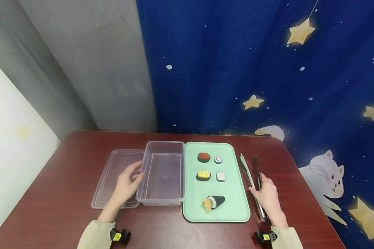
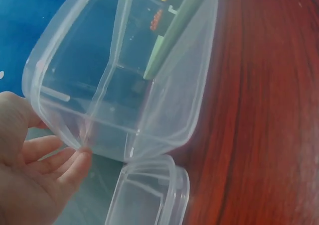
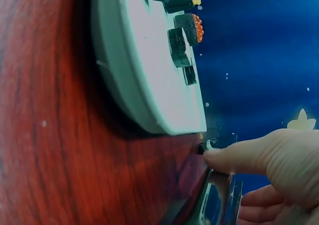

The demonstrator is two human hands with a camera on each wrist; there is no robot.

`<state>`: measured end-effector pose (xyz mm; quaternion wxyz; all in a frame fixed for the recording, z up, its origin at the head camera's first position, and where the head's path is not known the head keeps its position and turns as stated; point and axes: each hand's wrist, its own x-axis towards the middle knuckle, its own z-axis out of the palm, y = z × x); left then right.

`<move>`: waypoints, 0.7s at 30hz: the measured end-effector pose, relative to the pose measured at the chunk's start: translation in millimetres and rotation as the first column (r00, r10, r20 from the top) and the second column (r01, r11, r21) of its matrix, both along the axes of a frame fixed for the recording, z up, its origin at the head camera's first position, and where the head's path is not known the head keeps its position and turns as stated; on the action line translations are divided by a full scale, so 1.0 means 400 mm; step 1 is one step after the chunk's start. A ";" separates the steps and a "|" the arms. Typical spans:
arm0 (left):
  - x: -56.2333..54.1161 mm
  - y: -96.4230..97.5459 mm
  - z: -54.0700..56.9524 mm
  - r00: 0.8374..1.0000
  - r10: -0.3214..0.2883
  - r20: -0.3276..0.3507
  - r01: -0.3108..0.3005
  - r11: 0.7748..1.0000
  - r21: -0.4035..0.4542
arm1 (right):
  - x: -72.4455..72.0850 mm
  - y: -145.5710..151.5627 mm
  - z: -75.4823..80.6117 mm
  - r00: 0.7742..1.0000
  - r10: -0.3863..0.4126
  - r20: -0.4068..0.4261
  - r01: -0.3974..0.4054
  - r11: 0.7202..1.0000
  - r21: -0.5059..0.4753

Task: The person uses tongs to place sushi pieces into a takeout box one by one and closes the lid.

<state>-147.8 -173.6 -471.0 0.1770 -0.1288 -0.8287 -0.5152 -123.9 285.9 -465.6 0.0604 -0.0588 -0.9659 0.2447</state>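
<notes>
A clear plastic container (image 1: 163, 201) stands uncovered, its lid (image 1: 103, 193) lying flat to its left. My left hand (image 1: 128, 184) touches the container's left side with loosely bent fingers, thumb and fingertips right at the outer wall in the left wrist view. On the right, my right hand (image 1: 268, 197) grips metal tongs (image 1: 252, 180), thumb on the near arm and fingers round the far side. The tongs' arms spread apart toward the back. Between the hands lies a light green tray (image 1: 216, 216) with several sushi pieces.
On the tray are a red-topped sushi (image 1: 204, 157), a yellow-topped sushi (image 1: 203, 175), a small round roll (image 1: 218, 159), a white square piece (image 1: 220, 176) and a dark hand roll (image 1: 217, 201). The dark red table (image 1: 162, 228) meets a starry blue curtain (image 1: 212, 86) behind.
</notes>
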 end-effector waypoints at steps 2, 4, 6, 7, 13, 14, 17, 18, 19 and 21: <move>0.002 0.000 0.003 0.996 0.006 0.088 -0.010 0.999 0.040 | -0.001 -0.001 0.000 1.000 -0.010 0.002 0.010 1.000 -0.008; 0.005 0.000 0.005 0.988 0.012 0.152 -0.021 0.998 0.057 | -0.001 0.000 0.000 1.000 -0.014 0.002 0.014 1.000 -0.024; 0.008 0.000 0.008 0.983 0.018 0.182 -0.030 0.998 0.061 | 0.000 0.003 0.000 1.000 -0.021 -0.003 0.021 0.999 -0.047; 0.008 0.002 0.008 0.983 0.030 0.179 -0.040 0.998 0.052 | 0.001 0.006 0.000 1.000 -0.023 -0.006 0.022 0.998 -0.057; 0.012 -0.001 0.009 0.973 0.023 0.229 -0.043 0.996 0.083 | 0.001 0.024 -0.002 0.999 -0.017 -0.046 0.014 0.997 -0.077; 0.013 -0.002 0.010 0.968 0.013 0.250 -0.037 0.995 0.093 | 0.000 0.027 -0.003 0.998 -0.013 -0.057 0.008 0.997 -0.076; 0.012 -0.005 0.012 0.956 0.007 0.295 -0.041 0.993 0.109 | -0.003 0.037 -0.006 0.995 -0.004 -0.103 -0.003 0.997 -0.071; 0.011 -0.005 0.014 0.951 0.004 0.309 -0.044 0.992 0.122 | -0.005 0.040 -0.007 0.992 0.001 -0.123 -0.009 0.998 -0.068; 0.012 -0.006 0.014 0.948 -0.001 0.318 -0.042 0.991 0.129 | -0.008 0.042 -0.008 0.989 0.006 -0.145 -0.015 0.998 -0.065; 0.011 -0.005 0.017 0.942 -0.009 0.337 -0.044 0.988 0.150 | -0.013 0.045 -0.009 0.981 0.025 -0.193 -0.036 0.998 -0.053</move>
